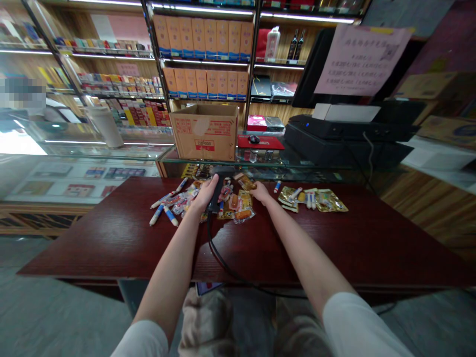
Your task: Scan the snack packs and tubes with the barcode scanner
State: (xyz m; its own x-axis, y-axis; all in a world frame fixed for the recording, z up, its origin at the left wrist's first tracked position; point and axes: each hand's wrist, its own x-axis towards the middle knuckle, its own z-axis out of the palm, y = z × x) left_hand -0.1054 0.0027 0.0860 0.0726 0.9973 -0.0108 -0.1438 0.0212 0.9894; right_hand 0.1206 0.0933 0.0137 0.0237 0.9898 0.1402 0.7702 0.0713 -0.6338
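My left hand (207, 192) is closed round the handle of a black barcode scanner (215, 198), its head over a heap of wrapped snacks. From the handle a black cable (230, 270) runs down across the table's front edge. My right hand (260, 192) grips a small packaged snack (245, 182) in clear and gold wrapping, by its right end. Below it lie more snack packets (243, 214), some with orange-brown contents. Several white-and-blue sausage sticks (171, 216) lie left of the heap. Gold packets (329, 200) and more sticks form a second group on the right.
A dark red wooden table (111, 243) spans the front. Behind it, a cardboard box (206, 134) and a mouse (254, 139) on a red pad stand on a glass counter. A black monitor with a paper sheet (362, 59) rises at right. A person (55, 109) is at far left.
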